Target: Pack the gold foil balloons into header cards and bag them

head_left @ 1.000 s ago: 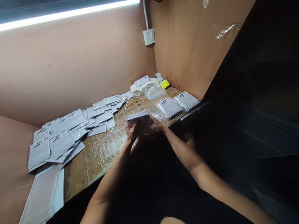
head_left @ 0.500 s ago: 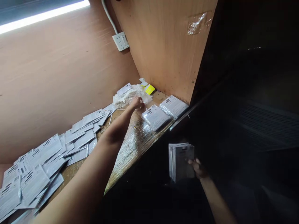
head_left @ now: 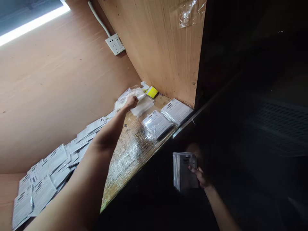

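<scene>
Clear plastic film [head_left: 139, 92] spreads just beyond our left hand [head_left: 132, 101], pinched tight, probably light, slippery, best taken by an edge, while our right hand [head_left: 201, 176] clamps a packet stack [head_left: 184, 173].

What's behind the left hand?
Clear, crinkled plastic film shows just above the left hand; flat, translucent plastic sheets show to its right. Whatever lies directly behind it is covered.

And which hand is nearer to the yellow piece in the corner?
The left. The left hand is just left of the yellow piece, gripping clear plastic. The right hand is farther away, out past the near edge of the table, holding a stack of cards.
</scene>
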`<state>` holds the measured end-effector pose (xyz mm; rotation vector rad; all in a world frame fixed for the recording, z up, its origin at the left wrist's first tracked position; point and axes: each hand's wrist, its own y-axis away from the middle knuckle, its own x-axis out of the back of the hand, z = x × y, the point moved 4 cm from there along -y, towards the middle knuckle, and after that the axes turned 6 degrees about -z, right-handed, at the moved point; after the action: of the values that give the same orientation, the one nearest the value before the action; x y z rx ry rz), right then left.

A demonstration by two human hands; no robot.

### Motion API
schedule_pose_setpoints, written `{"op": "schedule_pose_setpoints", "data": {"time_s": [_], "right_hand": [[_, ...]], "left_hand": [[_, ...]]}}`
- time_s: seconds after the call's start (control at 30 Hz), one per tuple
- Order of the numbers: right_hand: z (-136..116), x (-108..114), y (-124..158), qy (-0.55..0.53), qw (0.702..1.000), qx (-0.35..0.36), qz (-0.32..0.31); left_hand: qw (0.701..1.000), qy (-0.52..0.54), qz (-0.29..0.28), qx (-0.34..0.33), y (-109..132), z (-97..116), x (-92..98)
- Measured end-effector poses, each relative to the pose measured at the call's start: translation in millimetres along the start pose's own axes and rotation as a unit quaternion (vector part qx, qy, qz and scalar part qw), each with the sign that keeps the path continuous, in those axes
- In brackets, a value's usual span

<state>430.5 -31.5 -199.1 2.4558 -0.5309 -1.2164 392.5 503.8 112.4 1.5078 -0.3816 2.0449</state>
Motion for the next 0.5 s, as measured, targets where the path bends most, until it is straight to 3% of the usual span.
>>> {"op": "schedule_pose_setpoints", "data": {"time_s": [0.1, 0.17, 0.23, 0.3, 0.37, 0.43, 0.5], "right_hand": [[0.8, -3.2, -1.0, 0.018, 1.0, 0.001, 0.002], [2.1, -4.1, -3.0, 0.023, 1.0, -0.001, 0.009], [3.9, -3.8, -5.3, 0.022, 1.0, -0.007, 0.012], [5.0, -2.0, -7.7, 0.026, 0.999, -0.007, 0.017], [4.9, 1.1, -9.7, 0.036, 0.999, -0.006, 0.03], [3.6, 3.6, -10.9, 0.051, 0.998, -0.005, 0.044], [1.3, 3.0, -11.1, 0.067, 0.997, -0.001, 0.049]], "left_hand": [[0.998, -0.026, 0.039, -0.031, 22.3, 7.2, 40.5], [0.995, -0.036, 0.066, -0.066, 51.8, 10.2, 68.7], [0.989, -0.045, 0.093, -0.108, 96.2, 6.7, 92.1], [0.982, -0.061, 0.105, -0.145, 152.3, -8.9, 103.5], [0.973, -0.091, 0.085, -0.193, 211.9, -36.5, 97.6], [0.963, -0.105, 0.036, -0.244, 265.6, -72.4, 76.7], [0.959, -0.099, -0.028, -0.265, 304.4, -111.7, 49.8]]}}
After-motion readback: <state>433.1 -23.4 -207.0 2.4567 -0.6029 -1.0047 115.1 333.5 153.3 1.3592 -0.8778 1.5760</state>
